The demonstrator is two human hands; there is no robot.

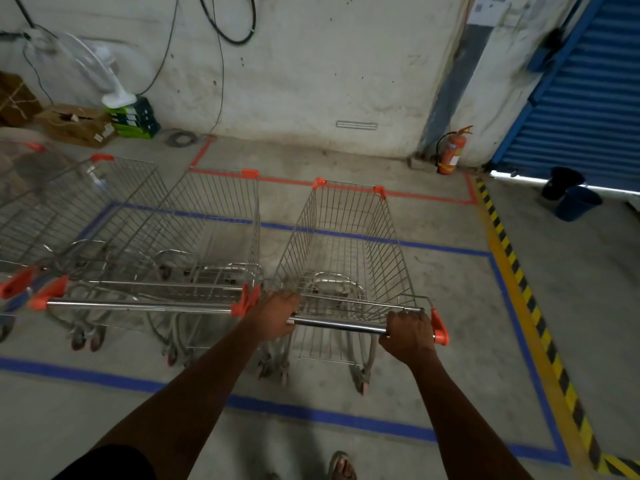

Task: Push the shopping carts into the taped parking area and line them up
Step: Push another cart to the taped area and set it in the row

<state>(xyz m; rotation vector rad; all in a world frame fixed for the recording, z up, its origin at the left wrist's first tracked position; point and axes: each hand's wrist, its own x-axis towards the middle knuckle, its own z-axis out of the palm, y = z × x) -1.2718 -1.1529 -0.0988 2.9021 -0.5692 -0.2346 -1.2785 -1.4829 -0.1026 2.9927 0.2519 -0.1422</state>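
Observation:
A wire shopping cart (346, 244) with orange corner caps stands inside the blue taped rectangle (311, 415) on the concrete floor. My left hand (277, 317) grips the left end of its steel handle bar (341, 325). My right hand (410, 336) grips the right end, next to the orange cap. A second cart (194, 237) stands close beside it on the left, handles nearly level. A third cart (31, 216) sits further left, partly cut off by the frame edge.
A red tape line (346, 185) runs near the wall ahead. Yellow-black hazard tape (519, 282) borders the right side. A fire extinguisher (450, 154) stands at the wall, blue buckets (575, 199) by the blue shutter, boxes and a fan at back left.

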